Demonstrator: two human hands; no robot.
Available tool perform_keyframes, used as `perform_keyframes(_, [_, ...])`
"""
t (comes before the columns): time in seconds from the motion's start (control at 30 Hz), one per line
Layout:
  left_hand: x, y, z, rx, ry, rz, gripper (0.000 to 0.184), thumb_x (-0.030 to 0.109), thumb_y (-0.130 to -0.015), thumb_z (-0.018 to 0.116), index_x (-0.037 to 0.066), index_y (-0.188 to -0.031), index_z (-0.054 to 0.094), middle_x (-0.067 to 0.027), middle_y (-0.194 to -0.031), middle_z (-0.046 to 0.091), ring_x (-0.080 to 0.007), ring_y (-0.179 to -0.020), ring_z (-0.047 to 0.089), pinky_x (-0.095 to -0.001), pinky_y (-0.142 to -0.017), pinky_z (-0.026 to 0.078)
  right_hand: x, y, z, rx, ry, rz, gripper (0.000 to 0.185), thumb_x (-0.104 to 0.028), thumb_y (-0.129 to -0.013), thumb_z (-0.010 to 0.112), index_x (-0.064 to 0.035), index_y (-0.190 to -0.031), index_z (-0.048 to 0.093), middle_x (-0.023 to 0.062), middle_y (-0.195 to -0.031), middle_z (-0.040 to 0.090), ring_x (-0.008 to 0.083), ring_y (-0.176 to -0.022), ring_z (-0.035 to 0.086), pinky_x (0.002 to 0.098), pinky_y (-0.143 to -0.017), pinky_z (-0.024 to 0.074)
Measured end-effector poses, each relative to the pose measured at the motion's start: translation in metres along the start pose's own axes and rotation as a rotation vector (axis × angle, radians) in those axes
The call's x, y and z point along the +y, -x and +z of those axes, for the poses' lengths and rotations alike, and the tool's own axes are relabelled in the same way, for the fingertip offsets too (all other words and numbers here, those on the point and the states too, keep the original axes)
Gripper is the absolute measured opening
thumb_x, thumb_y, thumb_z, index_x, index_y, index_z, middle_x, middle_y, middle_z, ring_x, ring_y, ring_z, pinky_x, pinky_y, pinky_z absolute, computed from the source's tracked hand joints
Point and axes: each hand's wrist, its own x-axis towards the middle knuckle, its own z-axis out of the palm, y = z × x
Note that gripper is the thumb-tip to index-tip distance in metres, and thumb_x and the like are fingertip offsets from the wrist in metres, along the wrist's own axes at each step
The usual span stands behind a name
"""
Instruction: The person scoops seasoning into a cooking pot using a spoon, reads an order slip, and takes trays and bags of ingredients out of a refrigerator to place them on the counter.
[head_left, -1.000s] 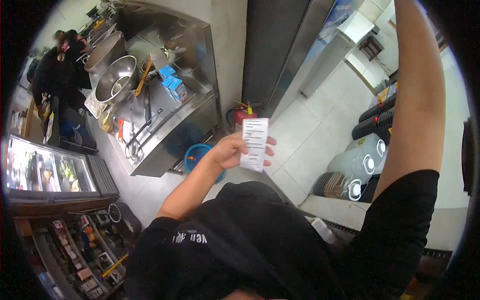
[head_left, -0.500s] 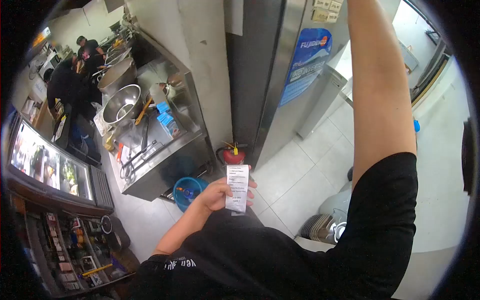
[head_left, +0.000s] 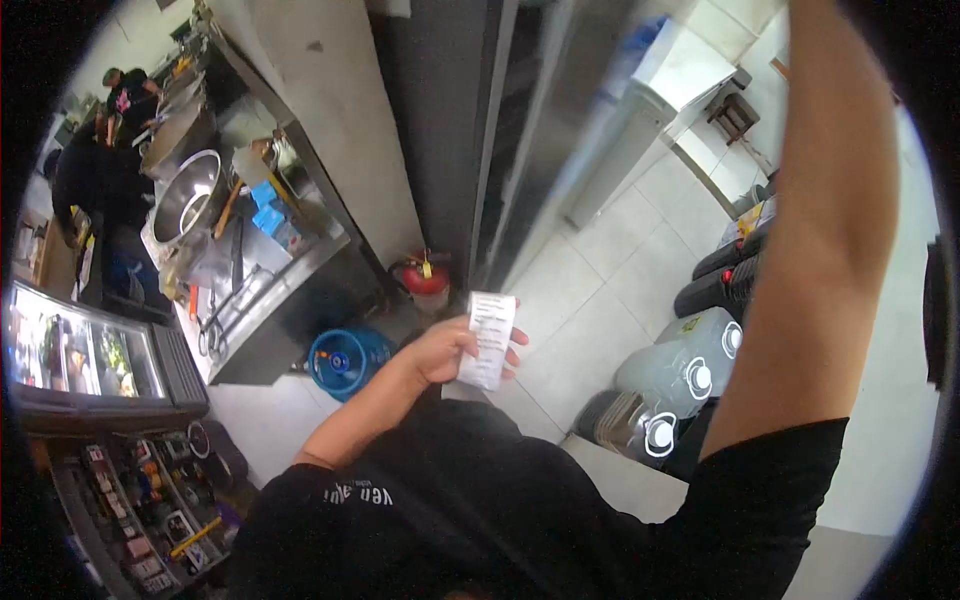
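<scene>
My left hand is closed on a printed paper receipt, thumb over its front and fingertips showing past its right edge. The print is too blurred to read. My right arm stretches up past the top of the view, so the right hand is hidden. Ahead stands a tall steel refrigerator, its door smeared by motion. A dark gap shows along the door's left side.
A red fire extinguisher and a blue gas cylinder stand on the floor. At right are several large water jugs. A steel counter holds a metal bowl and blue cartons. Two people are far left.
The refrigerator door has swung outward and a dark gap has appeared beside it. My view has shifted right, showing more jugs. The receipt stays in my left hand.
</scene>
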Motion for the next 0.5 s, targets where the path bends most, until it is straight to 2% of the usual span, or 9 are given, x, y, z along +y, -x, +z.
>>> perform_keyframes(0.13, [0.006, 0.011, -0.034, 0.100, 0.079, -0.019, 0.084, -0.003, -0.061, 0.047, 0.003, -0.142, 0.026, -0.0258, -0.123, 0.051, -0.0373, -0.101, 0.060, -0.0569, -0.091, 0.047, -0.005, 0.186, -0.039, -0.254, 0.005, 0.418, 0.039, -0.033, -0.083, 0.060, -0.0033, -0.109, 0.057, 0.0235, -0.105, 0.061, 0.0392, -0.101, 0.057, 0.0431, -0.088, 0.0458])
perform_keyframes(0.33, [0.006, -0.015, -0.034, 0.191, -0.060, -0.073, 0.086, -0.003, -0.060, 0.047, 0.006, -0.143, 0.027, -0.0254, -0.122, 0.051, -0.0356, -0.100, 0.060, -0.0547, -0.090, 0.049, -0.051, 0.476, -0.093, -0.760, 0.072, 1.163, 0.038, -0.030, -0.084, 0.058, -0.0020, -0.109, 0.056, 0.0233, -0.104, 0.061, 0.0382, -0.099, 0.058, 0.0424, -0.086, 0.0469])
perform_keyframes(0.43, [0.001, -0.031, -0.036, 0.168, -0.076, -0.100, 0.083, -0.002, -0.062, 0.048, 0.005, -0.143, 0.027, -0.0248, -0.124, 0.051, -0.0341, -0.098, 0.061, -0.0508, -0.089, 0.050, -0.100, 0.584, -0.130, -0.976, 0.108, 1.414, 0.037, -0.029, -0.084, 0.057, -0.0013, -0.109, 0.056, 0.0232, -0.104, 0.061, 0.0378, -0.098, 0.058, 0.0421, -0.086, 0.0474])
perform_keyframes(0.5, [-0.006, -0.026, -0.048, 0.179, -0.055, -0.115, 0.079, -0.001, -0.066, 0.048, 0.005, -0.142, 0.027, -0.0241, -0.125, 0.052, -0.0328, -0.097, 0.062, -0.0474, -0.088, 0.052, -0.133, 0.637, -0.144, -1.104, 0.077, 1.507, 0.036, -0.028, -0.085, 0.057, -0.0009, -0.109, 0.056, 0.0232, -0.104, 0.061, 0.0375, -0.098, 0.059, 0.0418, -0.086, 0.0477])
